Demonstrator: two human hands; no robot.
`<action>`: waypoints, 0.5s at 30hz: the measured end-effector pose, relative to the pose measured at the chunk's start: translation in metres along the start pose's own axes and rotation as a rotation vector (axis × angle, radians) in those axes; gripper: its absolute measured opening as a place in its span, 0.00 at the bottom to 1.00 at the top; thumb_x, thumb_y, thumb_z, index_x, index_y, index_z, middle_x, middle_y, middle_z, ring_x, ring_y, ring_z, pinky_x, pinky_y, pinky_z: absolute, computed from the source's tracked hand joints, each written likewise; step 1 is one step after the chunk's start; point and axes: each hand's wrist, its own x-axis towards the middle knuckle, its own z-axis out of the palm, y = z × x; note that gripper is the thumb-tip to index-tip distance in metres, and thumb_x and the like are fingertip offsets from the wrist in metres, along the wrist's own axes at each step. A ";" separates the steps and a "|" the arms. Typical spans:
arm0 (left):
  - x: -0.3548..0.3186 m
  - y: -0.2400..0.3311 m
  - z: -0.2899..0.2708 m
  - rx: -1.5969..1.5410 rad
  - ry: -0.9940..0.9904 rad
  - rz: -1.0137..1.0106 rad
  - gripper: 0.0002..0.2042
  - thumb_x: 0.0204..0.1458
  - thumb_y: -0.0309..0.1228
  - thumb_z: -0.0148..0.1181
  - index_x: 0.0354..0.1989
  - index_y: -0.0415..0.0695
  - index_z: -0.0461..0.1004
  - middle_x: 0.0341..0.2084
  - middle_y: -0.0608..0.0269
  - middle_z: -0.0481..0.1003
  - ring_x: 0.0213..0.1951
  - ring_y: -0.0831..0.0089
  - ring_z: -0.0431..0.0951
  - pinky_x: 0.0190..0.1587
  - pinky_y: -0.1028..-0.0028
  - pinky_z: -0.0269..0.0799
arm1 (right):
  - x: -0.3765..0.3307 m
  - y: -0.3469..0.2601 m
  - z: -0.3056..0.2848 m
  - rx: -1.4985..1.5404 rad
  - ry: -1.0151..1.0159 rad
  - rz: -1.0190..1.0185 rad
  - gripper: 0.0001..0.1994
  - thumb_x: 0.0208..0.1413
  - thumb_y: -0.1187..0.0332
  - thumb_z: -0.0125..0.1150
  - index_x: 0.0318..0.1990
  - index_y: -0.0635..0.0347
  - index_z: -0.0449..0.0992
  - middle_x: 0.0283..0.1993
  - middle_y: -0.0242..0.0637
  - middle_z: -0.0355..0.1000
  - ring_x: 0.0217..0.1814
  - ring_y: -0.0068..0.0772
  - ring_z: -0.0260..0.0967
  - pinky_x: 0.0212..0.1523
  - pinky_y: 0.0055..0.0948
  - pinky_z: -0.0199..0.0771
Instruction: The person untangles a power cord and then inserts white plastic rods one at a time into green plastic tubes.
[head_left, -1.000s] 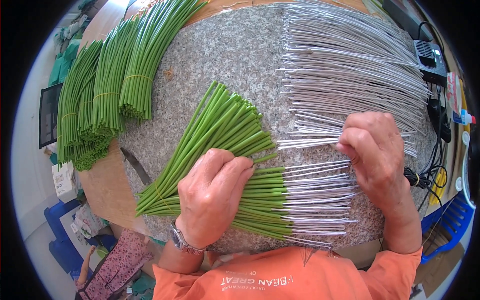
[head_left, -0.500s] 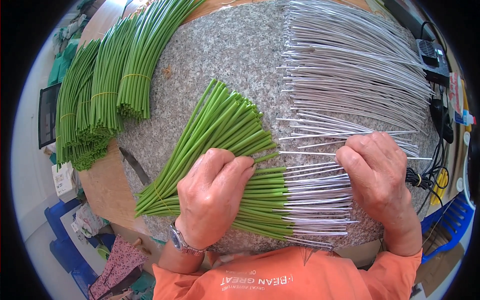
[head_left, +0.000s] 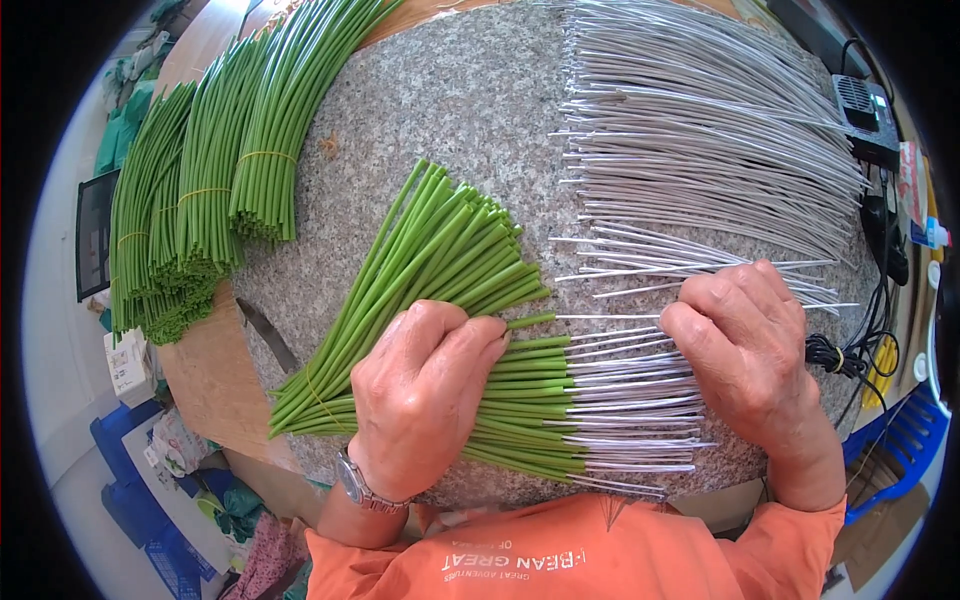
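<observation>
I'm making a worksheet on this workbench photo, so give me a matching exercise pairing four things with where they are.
Things:
1. left hand
2. right hand
3. tied green tube bundles
4. loose grey wires

Places:
A. spread in a fan at the slab's far right
B. lying at the far left edge
C. pressing on the grey wire ends at the near right
D. resting on the green tubes fanned out near the person

Pairs: 1-D, 2-C, 3-B, 4-A

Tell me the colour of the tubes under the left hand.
Green tubes, with silver wires sticking out of some; clearest in the head view.
</observation>
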 end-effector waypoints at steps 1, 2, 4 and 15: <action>0.000 0.000 0.000 -0.007 0.001 -0.003 0.09 0.53 0.20 0.76 0.42 0.40 0.87 0.34 0.57 0.79 0.33 0.60 0.82 0.36 0.63 0.78 | 0.000 0.001 0.001 0.000 0.000 0.001 0.10 0.49 0.71 0.67 0.40 0.61 0.80 0.38 0.34 0.74 0.36 0.34 0.72 0.37 0.35 0.71; 0.000 0.000 0.000 -0.008 0.001 -0.002 0.09 0.53 0.20 0.76 0.42 0.40 0.87 0.34 0.57 0.79 0.33 0.60 0.82 0.36 0.63 0.78 | -0.001 0.001 0.003 0.056 0.007 0.004 0.10 0.49 0.71 0.67 0.40 0.61 0.80 0.39 0.35 0.74 0.37 0.35 0.73 0.38 0.36 0.72; 0.000 -0.001 0.001 -0.009 -0.003 0.000 0.10 0.53 0.20 0.76 0.43 0.40 0.87 0.34 0.57 0.79 0.34 0.60 0.82 0.36 0.63 0.78 | -0.003 0.001 0.007 0.110 0.013 0.010 0.10 0.50 0.71 0.67 0.41 0.62 0.81 0.40 0.35 0.75 0.37 0.35 0.73 0.38 0.36 0.73; -0.001 -0.004 -0.005 -0.018 -0.062 0.136 0.12 0.47 0.22 0.77 0.41 0.45 0.86 0.35 0.64 0.77 0.34 0.62 0.79 0.35 0.63 0.76 | -0.005 -0.025 0.023 0.287 0.016 -0.072 0.14 0.52 0.67 0.66 0.45 0.64 0.82 0.43 0.34 0.77 0.44 0.32 0.77 0.42 0.34 0.72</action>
